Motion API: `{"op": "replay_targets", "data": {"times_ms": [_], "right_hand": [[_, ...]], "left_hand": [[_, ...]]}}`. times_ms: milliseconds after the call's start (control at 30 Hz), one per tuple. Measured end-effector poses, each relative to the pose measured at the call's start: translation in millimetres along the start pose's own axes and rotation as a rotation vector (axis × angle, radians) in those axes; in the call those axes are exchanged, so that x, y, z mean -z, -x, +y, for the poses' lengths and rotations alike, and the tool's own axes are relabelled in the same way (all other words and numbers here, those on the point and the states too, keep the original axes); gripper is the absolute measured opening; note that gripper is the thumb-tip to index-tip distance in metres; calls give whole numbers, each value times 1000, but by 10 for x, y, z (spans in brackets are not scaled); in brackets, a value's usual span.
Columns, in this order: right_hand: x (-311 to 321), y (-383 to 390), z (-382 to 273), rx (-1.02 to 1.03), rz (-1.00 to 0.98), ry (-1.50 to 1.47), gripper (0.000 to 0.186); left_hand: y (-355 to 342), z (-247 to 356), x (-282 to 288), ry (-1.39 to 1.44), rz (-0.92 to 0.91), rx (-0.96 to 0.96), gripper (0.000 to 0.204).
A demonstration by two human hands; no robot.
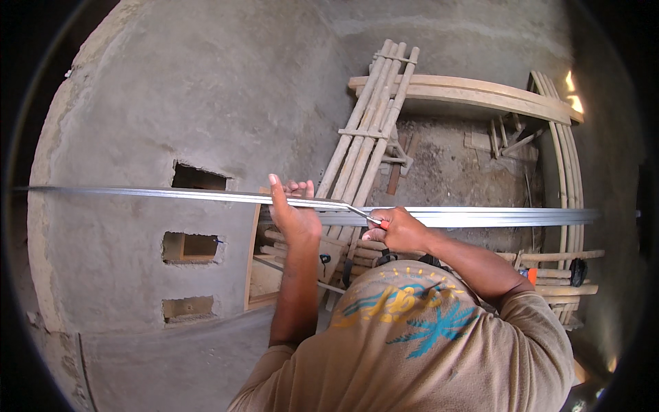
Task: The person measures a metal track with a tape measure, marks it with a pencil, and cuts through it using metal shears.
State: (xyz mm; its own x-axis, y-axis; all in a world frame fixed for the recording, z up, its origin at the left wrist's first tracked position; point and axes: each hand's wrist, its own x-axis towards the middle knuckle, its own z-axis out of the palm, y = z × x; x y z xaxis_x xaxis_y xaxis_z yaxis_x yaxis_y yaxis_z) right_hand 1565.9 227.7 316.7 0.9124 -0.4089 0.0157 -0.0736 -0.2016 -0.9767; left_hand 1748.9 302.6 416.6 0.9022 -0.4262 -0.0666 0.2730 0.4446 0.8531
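A long, thin silver metal profile stretches from the far left to the middle. My left hand supports it near its right end, thumb on one side and fingers raised on the other. In my closed right hand is a slim metal hand tool with red on its handle. The tool's tip meets the profile's right end; whether it grips or cuts there, I cannot tell. Just beyond my right hand, several more silver profiles lie side by side across the wooden poles.
Tied wooden poles form a platform ahead, with planks across the back. More poles run along the right. Rectangular openings pierce the grey plastered wall at left. An orange object sits at lower right.
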Motion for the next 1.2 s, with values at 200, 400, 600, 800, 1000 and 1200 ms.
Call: {"op": "replay_targets", "data": {"times_ms": [200,400,600,800,1000,1200], "right_hand": [[43,-35,-110,-22,-44,3,30],[117,-31,-105,-56,-150,66,34],[334,50,-47,130,-280,142,45],[572,-9,-79,33,-429,109,31],[560,-187,-97,162,-390,170,21],[578,-237,-153,193,-398,264,21]], "left_hand": [[85,54,-23,46,-29,-28,47],[80,50,31,46,-73,-23,47],[86,110,127,116,-141,56,47],[66,130,252,232,-420,95,50],[83,123,264,271,-508,98,50],[89,134,271,280,-543,99,50]]}}
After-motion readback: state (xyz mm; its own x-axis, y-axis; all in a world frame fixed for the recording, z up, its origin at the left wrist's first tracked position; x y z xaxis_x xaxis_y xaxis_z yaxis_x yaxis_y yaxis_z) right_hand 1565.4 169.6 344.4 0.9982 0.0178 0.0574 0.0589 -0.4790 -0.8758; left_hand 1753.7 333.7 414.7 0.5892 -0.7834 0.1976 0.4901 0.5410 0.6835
